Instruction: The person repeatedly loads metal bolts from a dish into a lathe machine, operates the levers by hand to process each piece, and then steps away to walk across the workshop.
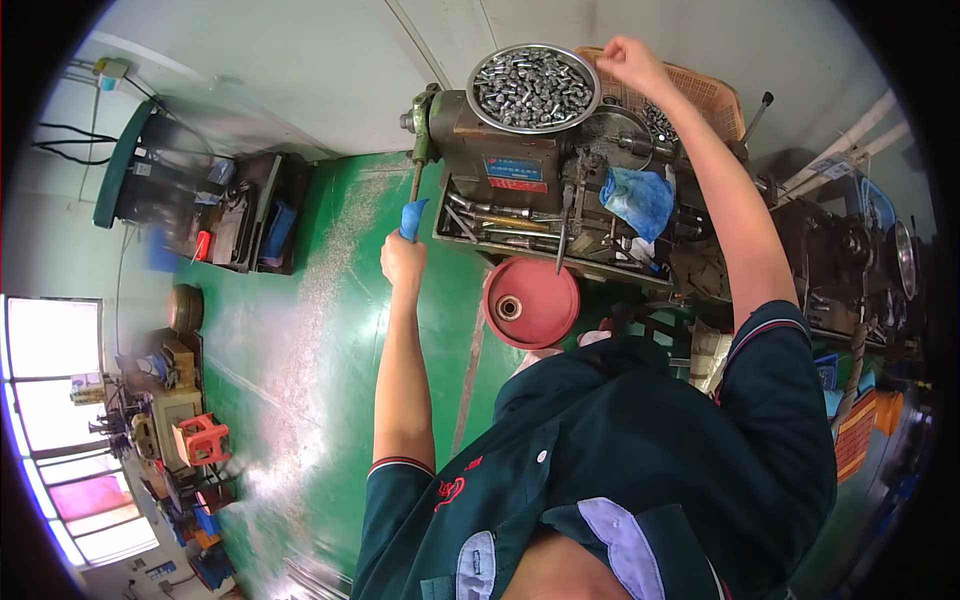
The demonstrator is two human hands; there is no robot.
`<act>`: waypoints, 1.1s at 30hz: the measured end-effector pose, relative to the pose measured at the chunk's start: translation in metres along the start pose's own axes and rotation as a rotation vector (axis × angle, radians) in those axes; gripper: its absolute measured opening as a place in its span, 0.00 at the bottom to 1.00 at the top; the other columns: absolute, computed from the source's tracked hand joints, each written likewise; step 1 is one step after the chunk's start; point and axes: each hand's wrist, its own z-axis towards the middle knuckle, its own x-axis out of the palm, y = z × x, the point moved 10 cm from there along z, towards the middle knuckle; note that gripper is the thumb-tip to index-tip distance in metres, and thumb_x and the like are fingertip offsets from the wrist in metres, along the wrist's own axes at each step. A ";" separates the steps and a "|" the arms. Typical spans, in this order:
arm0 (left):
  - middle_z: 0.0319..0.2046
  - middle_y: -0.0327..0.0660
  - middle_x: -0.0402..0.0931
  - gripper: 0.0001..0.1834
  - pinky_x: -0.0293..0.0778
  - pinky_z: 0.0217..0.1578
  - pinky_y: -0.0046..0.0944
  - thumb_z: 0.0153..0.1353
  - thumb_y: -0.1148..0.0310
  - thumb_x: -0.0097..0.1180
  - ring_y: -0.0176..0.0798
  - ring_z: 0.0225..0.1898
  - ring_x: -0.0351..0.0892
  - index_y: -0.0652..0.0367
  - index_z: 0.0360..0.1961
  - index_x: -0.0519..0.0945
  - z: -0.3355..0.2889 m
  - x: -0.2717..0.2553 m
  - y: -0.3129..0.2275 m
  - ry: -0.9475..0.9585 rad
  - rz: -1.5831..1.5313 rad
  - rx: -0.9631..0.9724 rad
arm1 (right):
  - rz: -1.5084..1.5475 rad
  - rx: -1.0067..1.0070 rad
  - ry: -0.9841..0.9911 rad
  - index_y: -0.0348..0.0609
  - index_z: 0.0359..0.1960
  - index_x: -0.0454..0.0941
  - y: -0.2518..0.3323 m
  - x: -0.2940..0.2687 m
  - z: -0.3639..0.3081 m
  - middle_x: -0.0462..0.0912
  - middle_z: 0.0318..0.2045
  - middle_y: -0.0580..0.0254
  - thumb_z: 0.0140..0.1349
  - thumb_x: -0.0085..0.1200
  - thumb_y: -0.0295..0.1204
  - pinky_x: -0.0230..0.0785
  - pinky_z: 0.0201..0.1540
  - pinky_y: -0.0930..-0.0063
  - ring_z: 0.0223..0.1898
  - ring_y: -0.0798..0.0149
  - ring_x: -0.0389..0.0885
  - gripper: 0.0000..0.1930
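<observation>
My left hand (402, 262) is closed round the lower end of a long lever (416, 180), where a blue wrapping (411, 218) shows above the fist. The lever hangs from the left end of a small lathe-like machine (505, 160). On top of this machine rests a round metal bowl (596, 97) heaped with small metal parts (530, 88). Just right of the bowl's rim, my right hand (632, 66) is raised above an orange plastic basket (715, 95). Its fingers are pressed together; whatever they may hold is too small to make out.
A blue cloth (638, 202) lies over the machine's middle. Rods and tools fill the tray (510, 222) along its front. Below stands a red drum (535, 305). A dark cabinet (262, 215) and red stool (203, 440) are at left; another machine (850, 250) is at right.
</observation>
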 end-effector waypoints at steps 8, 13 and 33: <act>0.24 0.50 0.74 0.08 0.68 0.31 0.45 0.42 0.69 0.50 0.52 0.29 0.73 0.57 0.26 0.76 -0.001 0.002 0.000 0.009 -0.006 0.005 | 0.095 0.161 0.349 0.37 0.25 0.74 -0.046 0.094 -0.059 0.77 0.25 0.55 0.33 0.55 0.31 0.65 0.35 0.71 0.30 0.58 0.75 0.15; 0.24 0.50 0.74 0.09 0.68 0.31 0.45 0.42 0.68 0.51 0.52 0.30 0.73 0.57 0.27 0.76 -0.002 0.000 -0.003 0.013 0.009 -0.006 | 0.214 0.182 0.411 0.41 0.27 0.75 -0.055 0.114 -0.063 0.78 0.27 0.59 0.33 0.56 0.31 0.65 0.36 0.72 0.31 0.60 0.75 0.15; 0.24 0.50 0.74 0.09 0.68 0.31 0.45 0.42 0.68 0.51 0.52 0.29 0.73 0.56 0.28 0.76 0.007 0.006 0.005 0.019 0.042 0.045 | 0.316 0.111 0.351 0.36 0.27 0.74 -0.051 0.115 -0.061 0.78 0.25 0.59 0.34 0.56 0.24 0.65 0.35 0.73 0.29 0.63 0.76 0.13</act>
